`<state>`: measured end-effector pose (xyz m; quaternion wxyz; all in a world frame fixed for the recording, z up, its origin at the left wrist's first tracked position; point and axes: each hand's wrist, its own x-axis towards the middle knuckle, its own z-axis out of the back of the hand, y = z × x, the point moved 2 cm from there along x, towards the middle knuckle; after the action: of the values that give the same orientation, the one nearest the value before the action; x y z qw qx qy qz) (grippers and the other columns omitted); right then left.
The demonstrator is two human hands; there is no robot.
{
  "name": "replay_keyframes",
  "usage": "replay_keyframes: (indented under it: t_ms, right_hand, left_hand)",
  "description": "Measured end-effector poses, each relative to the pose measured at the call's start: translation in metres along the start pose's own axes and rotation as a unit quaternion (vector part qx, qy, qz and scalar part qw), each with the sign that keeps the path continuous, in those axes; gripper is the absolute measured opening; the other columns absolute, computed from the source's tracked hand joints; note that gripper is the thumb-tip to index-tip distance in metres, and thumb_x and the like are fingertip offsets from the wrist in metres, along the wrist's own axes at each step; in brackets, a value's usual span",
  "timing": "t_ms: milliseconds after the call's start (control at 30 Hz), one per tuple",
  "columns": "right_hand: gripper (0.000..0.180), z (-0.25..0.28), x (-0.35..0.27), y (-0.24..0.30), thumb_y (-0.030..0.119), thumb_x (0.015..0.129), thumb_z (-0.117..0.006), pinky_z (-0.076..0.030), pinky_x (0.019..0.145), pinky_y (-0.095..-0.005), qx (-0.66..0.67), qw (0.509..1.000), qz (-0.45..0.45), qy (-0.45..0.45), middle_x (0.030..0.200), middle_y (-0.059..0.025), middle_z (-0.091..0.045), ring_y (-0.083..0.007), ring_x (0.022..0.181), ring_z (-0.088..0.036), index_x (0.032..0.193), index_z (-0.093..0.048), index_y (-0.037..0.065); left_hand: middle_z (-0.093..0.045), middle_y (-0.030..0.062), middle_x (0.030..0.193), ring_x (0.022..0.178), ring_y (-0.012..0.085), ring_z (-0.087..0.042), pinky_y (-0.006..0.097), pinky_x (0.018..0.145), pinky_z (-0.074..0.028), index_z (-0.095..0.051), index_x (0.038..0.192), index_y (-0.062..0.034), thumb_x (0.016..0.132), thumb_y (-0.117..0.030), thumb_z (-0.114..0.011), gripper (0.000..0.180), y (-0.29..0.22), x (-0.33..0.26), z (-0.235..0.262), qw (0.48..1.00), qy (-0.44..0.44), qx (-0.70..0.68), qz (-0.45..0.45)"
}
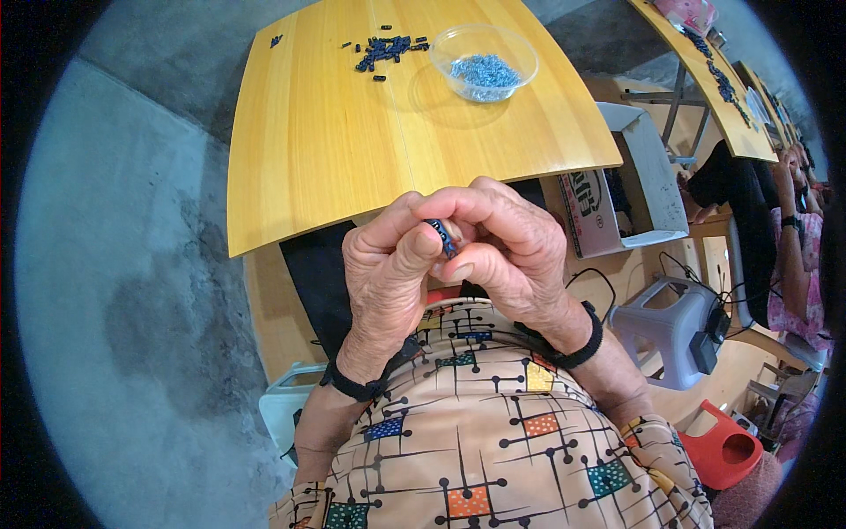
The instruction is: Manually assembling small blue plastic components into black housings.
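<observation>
In front of my body, just off the table's near edge, both hands come together around a small dark block-shaped plastic piece [441, 233]. My left hand [385, 264] pinches it between thumb and fingers. From the other side my right hand [518, 249] closes its thumb and forefinger at the piece's lower end. Fingers hide much of the piece, and whether a smaller part is held with it cannot be made out. A pile of similar dark pieces [388, 53] lies on the far part of the table. Beside it stands a clear plastic bowl [530, 78] with many tiny shiny metal parts, perhaps screws [485, 70].
The wooden table [326, 150] spans the space ahead, with a few dark bits [276, 40] at its far left. Right of it sit an open carton [652, 176], a grey plastic stool [667, 326] with black cables and a red stool [721, 448]. Another person [789, 256] sits at the far right.
</observation>
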<state>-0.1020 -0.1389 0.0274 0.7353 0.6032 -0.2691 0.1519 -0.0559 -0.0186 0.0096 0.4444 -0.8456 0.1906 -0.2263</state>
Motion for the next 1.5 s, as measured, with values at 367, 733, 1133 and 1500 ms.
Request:
replay_keyframes:
  t_ms: [367,733,1133,1500]
  right_hand:
    - [0.036,0.003,-0.004,-0.002,0.025,0.073,-0.068,-0.039,0.057,-0.0239,0.008,0.999,0.000,-0.036,0.067,-0.0017,-0.046,-0.0134,0.061,-0.047,0.101,-0.061,0.003]
    - [0.040,0.000,-0.006,-0.008,0.023,0.074,-0.068,-0.039,0.057,-0.0240,0.000,0.998,-0.012,-0.055,0.069,-0.0024,-0.047,-0.0133,0.062,-0.047,0.107,-0.059,0.004]
    - [0.046,0.004,-0.001,-0.006,0.021,0.069,-0.072,-0.041,0.057,-0.0254,-0.079,0.997,-0.013,-0.008,0.069,-0.0037,-0.049,-0.0144,0.061,-0.048,0.110,-0.059,0.004]
    - [0.039,0.007,-0.002,-0.008,0.017,0.066,-0.074,-0.041,0.057,-0.0244,-0.030,0.999,0.018,-0.029,0.066,-0.0016,-0.052,-0.0131,0.062,-0.049,0.101,-0.063,0.003]
  left_hand:
    - [-0.059,0.0022,0.078,0.062,0.0066,-0.049,0.018,0.054,-0.041,-0.063,0.092,0.0007,0.079,-0.026,-0.066,0.030,-0.002,0.004,-0.002,0.989,0.043,-0.094,0.104]
    - [-0.059,0.0018,0.080,0.071,0.0066,-0.052,0.018,0.063,-0.043,-0.064,0.093,-0.0005,0.081,-0.025,-0.064,0.027,0.004,0.005,-0.005,0.997,0.001,-0.057,0.059]
    - [-0.061,0.0037,0.083,0.075,0.0087,-0.055,0.020,0.069,-0.046,-0.064,0.093,0.0001,0.080,-0.023,-0.064,0.026,0.011,0.008,0.010,0.994,0.015,-0.073,0.080]
    - [-0.061,0.0044,0.086,0.079,0.0099,-0.056,0.020,0.072,-0.048,-0.063,0.100,-0.0001,0.078,-0.019,-0.066,0.029,0.008,0.004,0.002,0.986,0.024,-0.118,0.111]
